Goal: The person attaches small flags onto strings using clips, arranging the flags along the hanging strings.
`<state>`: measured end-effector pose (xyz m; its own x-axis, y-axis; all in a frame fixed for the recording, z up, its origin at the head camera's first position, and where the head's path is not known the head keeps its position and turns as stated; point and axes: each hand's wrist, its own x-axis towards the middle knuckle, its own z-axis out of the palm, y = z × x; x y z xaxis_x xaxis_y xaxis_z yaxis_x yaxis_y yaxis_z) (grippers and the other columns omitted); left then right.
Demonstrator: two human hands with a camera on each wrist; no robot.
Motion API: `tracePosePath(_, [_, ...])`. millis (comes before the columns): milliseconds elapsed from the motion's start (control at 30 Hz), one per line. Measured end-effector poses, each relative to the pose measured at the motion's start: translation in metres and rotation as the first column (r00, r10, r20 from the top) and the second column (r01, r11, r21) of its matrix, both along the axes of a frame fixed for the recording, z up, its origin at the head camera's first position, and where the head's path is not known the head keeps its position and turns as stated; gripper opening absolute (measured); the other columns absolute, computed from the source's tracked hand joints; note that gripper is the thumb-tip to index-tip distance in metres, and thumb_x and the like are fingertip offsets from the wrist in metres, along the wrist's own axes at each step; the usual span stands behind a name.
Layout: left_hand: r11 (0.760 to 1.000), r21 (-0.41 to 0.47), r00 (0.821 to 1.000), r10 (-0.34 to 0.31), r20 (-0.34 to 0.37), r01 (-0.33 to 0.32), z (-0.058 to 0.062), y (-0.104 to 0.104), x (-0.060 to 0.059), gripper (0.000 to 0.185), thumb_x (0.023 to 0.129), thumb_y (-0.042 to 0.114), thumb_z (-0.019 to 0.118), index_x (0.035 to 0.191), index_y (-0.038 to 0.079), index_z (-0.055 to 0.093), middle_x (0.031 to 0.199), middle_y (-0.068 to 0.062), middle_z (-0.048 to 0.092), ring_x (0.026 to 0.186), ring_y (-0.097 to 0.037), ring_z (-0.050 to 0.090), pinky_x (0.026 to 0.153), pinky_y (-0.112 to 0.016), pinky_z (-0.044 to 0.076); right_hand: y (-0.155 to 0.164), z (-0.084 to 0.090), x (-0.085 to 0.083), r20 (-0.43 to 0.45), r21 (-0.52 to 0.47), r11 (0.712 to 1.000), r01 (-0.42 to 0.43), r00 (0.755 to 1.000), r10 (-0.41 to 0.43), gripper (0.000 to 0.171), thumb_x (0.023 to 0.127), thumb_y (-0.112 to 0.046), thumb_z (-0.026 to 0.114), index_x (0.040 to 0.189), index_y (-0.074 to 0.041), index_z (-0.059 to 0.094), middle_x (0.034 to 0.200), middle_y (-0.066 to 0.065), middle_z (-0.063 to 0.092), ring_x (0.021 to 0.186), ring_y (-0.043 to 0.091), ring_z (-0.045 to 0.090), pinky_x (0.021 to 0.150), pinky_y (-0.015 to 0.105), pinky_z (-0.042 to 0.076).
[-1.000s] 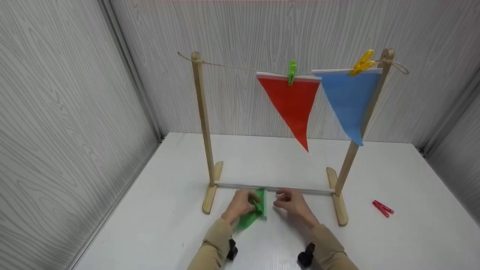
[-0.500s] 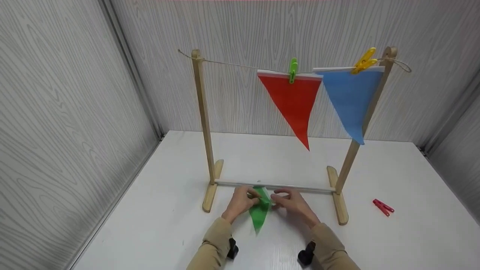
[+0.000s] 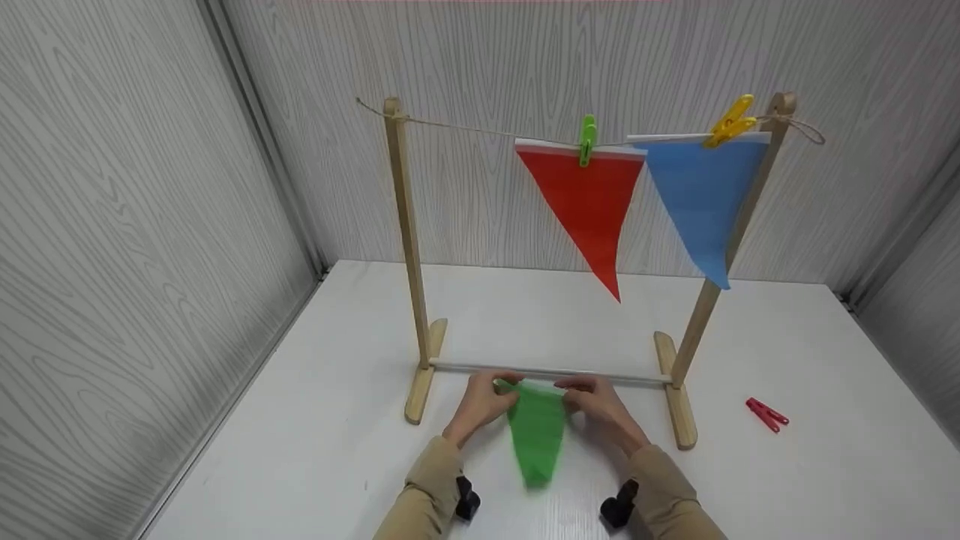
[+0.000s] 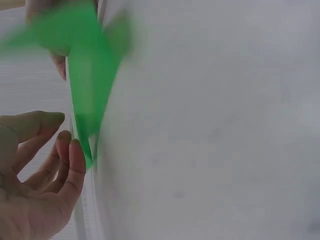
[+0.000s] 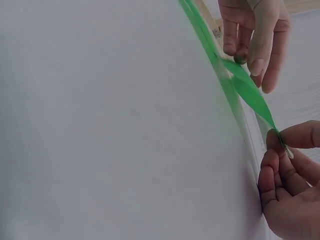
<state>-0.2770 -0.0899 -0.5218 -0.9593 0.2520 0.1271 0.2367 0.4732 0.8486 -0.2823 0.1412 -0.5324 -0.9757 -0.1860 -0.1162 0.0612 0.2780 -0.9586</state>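
A green triangular pennant (image 3: pixel 537 427) with a pale edge hangs blurred between the two hands, low over the table, its tip toward the person. My right hand (image 3: pixel 598 405) pinches one end of its edge between thumb and fingers; the right wrist view shows this grip (image 5: pixel 292 175) closely. At the other corner is my left hand (image 3: pixel 484 401). In the left wrist view the left hand's fingers (image 4: pixel 76 167) lie beside the green corner, with the thumb apart from them.
Behind the hands stands a wooden frame (image 3: pixel 407 240) with a string across its top. A green clothespin (image 3: pixel 587 141) holds a red pennant (image 3: pixel 589 210) there, and a yellow clothespin (image 3: pixel 729 124) a blue pennant (image 3: pixel 697 199). A red clothespin (image 3: pixel 766 415) lies on the table at right.
The green pennant, bunched in the left hand a second ago, has swung round and spread out between both hands. My right hand has taken hold of its edge.
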Motion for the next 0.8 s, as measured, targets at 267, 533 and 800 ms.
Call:
tracePosePath(267, [0.993, 0.105, 0.998, 0.061, -0.026, -0.058, -0.008, -0.010, -0.002, 0.034, 0.091, 0.010, 0.069, 0.122, -0.005, 0.066, 0.121, -0.028, 0.061, 0.091, -0.026, 0.056, 0.077, -0.027, 0.045, 0.003, 0.003, -0.002, -0.013, -0.004, 0.999, 0.035, 0.999, -0.035, 0.030, 0.096, -0.004, 0.054, 0.120, 0.007, 0.068, 0.103, 0.015, 0.069, 0.082, 0.015, 0.057, 0.076, 0.028, 0.048])
tracePosePath(533, [0.991, 0.128, 0.995, 0.022, 0.101, -0.035, -0.006, -0.013, -0.003, 0.031, 0.088, 0.011, 0.075, 0.116, -0.002, 0.072, 0.111, -0.020, 0.070, 0.090, -0.016, 0.062, 0.077, -0.024, 0.051, 0.003, -0.001, -0.001, -0.037, -0.028, 0.998, 0.052, 0.998, -0.053, 0.030, 0.097, -0.003, 0.054, 0.122, 0.003, 0.068, 0.098, 0.006, 0.065, 0.082, 0.013, 0.054, 0.074, 0.025, 0.046])
tracePosePath(800, [0.975, 0.216, 0.988, 0.013, 0.151, -0.045, -0.005, -0.015, -0.002, 0.023, 0.090, 0.010, 0.075, 0.104, -0.008, 0.073, 0.077, 0.000, 0.062, 0.070, -0.007, 0.048, 0.066, -0.021, 0.040, 0.002, -0.001, 0.000, -0.027, -0.095, 0.989, 0.116, 0.993, -0.119, 0.029, 0.096, -0.003, 0.059, 0.123, 0.003, 0.067, 0.092, 0.004, 0.062, 0.081, 0.013, 0.054, 0.070, 0.022, 0.047])
